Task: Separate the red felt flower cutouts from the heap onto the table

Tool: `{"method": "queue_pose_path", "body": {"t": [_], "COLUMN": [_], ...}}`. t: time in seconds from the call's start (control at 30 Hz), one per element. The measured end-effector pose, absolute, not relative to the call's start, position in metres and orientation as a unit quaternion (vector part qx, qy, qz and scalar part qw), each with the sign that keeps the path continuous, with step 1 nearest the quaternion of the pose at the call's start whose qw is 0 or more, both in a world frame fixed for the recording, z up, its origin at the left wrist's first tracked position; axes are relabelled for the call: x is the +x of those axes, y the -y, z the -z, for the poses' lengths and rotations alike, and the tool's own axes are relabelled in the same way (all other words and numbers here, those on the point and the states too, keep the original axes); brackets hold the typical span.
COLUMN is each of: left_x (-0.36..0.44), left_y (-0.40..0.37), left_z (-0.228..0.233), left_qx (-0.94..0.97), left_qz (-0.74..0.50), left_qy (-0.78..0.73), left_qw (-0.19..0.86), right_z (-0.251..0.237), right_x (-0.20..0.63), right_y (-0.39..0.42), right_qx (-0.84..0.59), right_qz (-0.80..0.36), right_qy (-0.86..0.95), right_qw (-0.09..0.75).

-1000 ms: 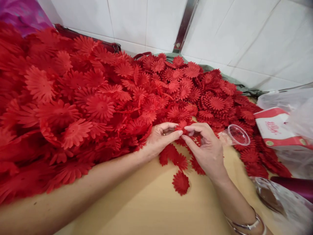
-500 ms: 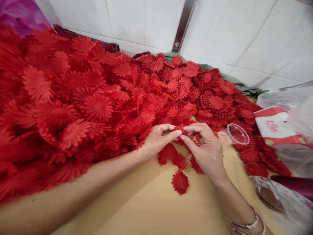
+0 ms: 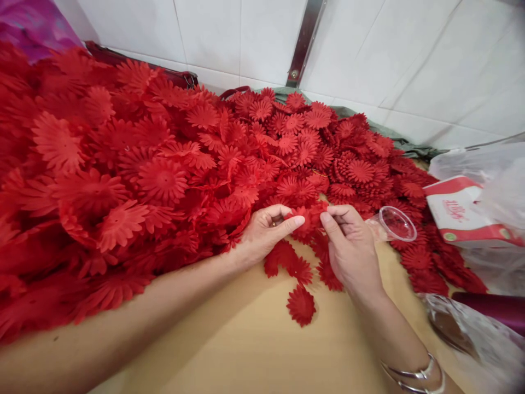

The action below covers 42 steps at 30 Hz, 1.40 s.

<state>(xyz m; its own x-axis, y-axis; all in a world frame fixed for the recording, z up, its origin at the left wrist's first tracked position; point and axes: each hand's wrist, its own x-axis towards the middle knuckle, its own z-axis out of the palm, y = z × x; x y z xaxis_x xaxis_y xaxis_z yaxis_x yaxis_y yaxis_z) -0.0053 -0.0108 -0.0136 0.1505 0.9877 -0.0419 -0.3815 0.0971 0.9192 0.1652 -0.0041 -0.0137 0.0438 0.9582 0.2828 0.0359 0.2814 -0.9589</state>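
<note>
A big heap of red fabric flower petals (image 3: 164, 175) covers the left and back of a light wooden table (image 3: 254, 350). At the heap's front edge my left hand (image 3: 262, 232) and my right hand (image 3: 353, 249) both pinch one red flower piece (image 3: 308, 218) between thumb and fingers. My right wrist wears metal bangles (image 3: 414, 372). A few loose red petals (image 3: 301, 303) lie on the table just below my hands.
A clear plastic cup (image 3: 391, 224) lies tipped right of my right hand. A white and red carton (image 3: 463, 216) sits in a plastic bag at the right edge. More crumpled plastic (image 3: 471, 339) lies at lower right. A white tiled wall runs behind.
My right hand has shifted slightly right and its fingers have spread the red flower piece wider. The left hand keeps its pinch in the same spot.
</note>
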Motion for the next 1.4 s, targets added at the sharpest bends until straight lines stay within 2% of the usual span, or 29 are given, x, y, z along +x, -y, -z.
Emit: {"method": "queue_pose_path", "body": {"t": [0.17,0.37,0.47,0.77,0.93,1.1,1.4], "left_x": [-0.004,-0.004,-0.004,-0.005,-0.005,-0.005,-0.005], "left_y": [0.007,0.004,0.005,0.006,0.006,0.006,0.011], "left_z": [0.018,0.016,0.013,0.014,0.014,0.014,0.012], "left_qx": [0.343,0.284,0.27,0.265,0.267,0.255,0.36], "left_qz": [-0.583,-0.611,-0.613,-0.614,-0.611,-0.624,-0.569], "left_qy": [-0.341,-0.321,-0.324,-0.311,-0.305,-0.312,-0.38], "left_qw": [0.652,0.666,0.668,0.675,0.68,0.67,0.634], "right_z": [0.01,0.001,-0.001,0.009,0.003,-0.007,-0.003], "right_x": [0.163,0.164,0.164,0.165,0.166,0.165,0.165], "right_y": [-0.001,-0.001,0.002,0.004,0.009,0.016,0.013], "right_qx": [-0.406,-0.389,-0.396,-0.452,-0.471,-0.394,-0.412], "right_qz": [-0.496,-0.617,-0.635,-0.529,-0.444,-0.385,-0.234], "right_qy": [0.452,0.383,0.392,0.498,0.608,0.737,0.735], "right_qw": [0.621,0.567,0.536,0.517,0.459,0.391,0.484]}}
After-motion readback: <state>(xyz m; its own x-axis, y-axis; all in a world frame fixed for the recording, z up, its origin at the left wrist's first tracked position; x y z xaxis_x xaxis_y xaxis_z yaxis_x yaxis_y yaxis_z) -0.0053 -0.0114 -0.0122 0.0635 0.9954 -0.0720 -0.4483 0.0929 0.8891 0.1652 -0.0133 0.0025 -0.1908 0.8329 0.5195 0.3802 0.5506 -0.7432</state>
